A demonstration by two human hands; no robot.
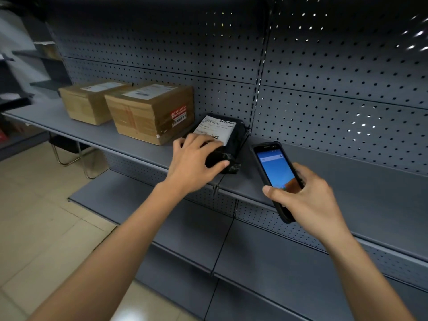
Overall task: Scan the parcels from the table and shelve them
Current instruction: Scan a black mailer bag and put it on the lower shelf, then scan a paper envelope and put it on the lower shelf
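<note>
**Black parcel set on the shelf, scanner ready**

The left hand [193, 162] curls its fingers [185, 142] over the black parcel [228, 144], probably to settle it on the shelf [129, 137] with the white label [214, 129] facing up. Just left of these fingers stand two brown boxes [152, 112]. The right hand [308, 198] grips the scanner [276, 172], its screen lit, just right of the parcel.
</note>
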